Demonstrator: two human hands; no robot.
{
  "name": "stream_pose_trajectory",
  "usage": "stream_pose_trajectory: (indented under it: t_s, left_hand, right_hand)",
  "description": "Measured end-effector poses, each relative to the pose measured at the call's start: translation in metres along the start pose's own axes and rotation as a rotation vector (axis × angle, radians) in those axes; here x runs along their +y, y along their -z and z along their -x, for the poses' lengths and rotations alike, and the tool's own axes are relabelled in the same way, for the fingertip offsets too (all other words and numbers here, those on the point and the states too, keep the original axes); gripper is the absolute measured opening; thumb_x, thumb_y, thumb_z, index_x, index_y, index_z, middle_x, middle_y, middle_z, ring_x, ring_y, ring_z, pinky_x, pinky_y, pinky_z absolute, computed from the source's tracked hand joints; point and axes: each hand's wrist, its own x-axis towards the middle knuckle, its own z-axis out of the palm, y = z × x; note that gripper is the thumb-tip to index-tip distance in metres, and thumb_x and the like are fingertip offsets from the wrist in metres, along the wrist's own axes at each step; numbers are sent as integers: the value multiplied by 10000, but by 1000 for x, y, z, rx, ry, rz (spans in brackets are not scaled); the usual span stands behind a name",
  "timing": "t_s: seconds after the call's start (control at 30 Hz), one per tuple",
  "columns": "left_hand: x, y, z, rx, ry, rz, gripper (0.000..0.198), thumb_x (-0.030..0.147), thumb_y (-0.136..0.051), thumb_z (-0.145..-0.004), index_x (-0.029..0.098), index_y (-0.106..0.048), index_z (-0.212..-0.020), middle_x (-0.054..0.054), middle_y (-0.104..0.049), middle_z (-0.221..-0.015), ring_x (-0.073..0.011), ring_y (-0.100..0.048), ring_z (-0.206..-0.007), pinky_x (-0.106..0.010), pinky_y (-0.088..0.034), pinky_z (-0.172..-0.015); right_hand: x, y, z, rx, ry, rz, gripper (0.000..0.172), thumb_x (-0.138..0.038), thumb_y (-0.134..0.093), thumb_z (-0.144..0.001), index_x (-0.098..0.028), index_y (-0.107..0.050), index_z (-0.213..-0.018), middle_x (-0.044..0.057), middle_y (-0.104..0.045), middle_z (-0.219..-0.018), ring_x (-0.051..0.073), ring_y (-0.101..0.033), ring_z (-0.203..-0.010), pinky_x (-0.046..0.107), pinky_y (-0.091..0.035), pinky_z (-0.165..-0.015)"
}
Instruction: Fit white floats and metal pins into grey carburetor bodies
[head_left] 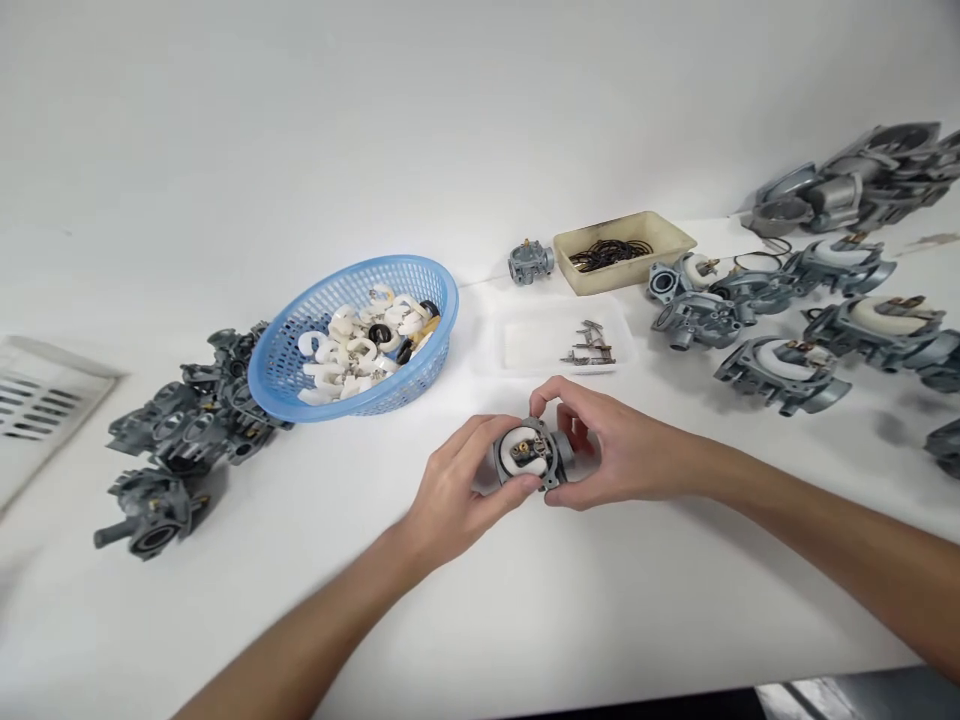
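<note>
A grey metal carburetor (551, 458) is held between my two hands just above the white table, its opened side facing up. Inside it lies a white ring-shaped float (511, 466) around brass jets. My left hand (457, 490) grips the left side, its thumb on the near rim by the float. From the right, my right hand (600, 440) wraps the body with thumb and fingers. Behind the hands stands a clear shallow tray (525, 345) with several thin metal pins (592, 345). Parts of the carburetor are hidden by my fingers.
A blue basket (262, 375) of white and black floats stands left of centre. Carburetors (180, 425) are piled at the left, and more (784, 370) with floats stand at the right. A cream tray (626, 275) holds black rings; one carburetor (530, 262) stands beside it.
</note>
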Motion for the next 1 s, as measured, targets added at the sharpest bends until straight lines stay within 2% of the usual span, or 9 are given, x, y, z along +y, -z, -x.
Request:
stream_pose_trajectory:
  t_s: [0.17,0.37,0.5,0.63,1.0]
  left_hand:
    - [0,1,-1,-1,-18,20,392,457,-631,-943,251,-530,-1259,-64,-655,-1137,-194,-632,-950,-323,-539,-813]
    - [-1,-1,-1,48,-33,-17,281,366,-581,-973,241,-530,-1219,-64,-653,-1078,-184,-631,-915,-327,-544,-794]
    - [0,-1,-1,43,-40,-29,372,394,-634,-933,250,-510,-1253,-58,-663,-1083,-195,-641,-937,-341,-552,-822]
    - [1,-1,-1,3,11,-12,501,432,-712,-870,257,-494,-1286,-56,-663,-1130,-207,-652,-969,-347,-556,-843]
    - [-3,0,1,-35,29,27,493,443,-706,-908,291,-489,-1324,-43,-652,-1147,-186,-640,-950,-298,-543,-813]
  right_hand:
    - [-5,1,0,-17,18,-44,512,-283,-845,-669,-274,-524,-1067,-64,-538,-761,122,-498,-631,232,-411,-527]
    - [0,-6,-1,37,85,-85,436,-255,-821,-669,-266,-546,-1008,-82,-483,-697,97,-419,-591,206,-339,-500]
    - [1,-7,0,27,78,-80,442,-246,-820,-671,-270,-537,-1009,-81,-481,-708,97,-408,-598,211,-335,-506]
    - [1,-7,0,11,74,-89,437,-222,-805,-683,-271,-532,-1021,-78,-493,-724,99,-410,-610,217,-335,-511]
    - [0,-4,-1,-11,62,-130,414,-223,-803,-694,-267,-550,-1019,-78,-524,-731,102,-428,-616,230,-347,-527]
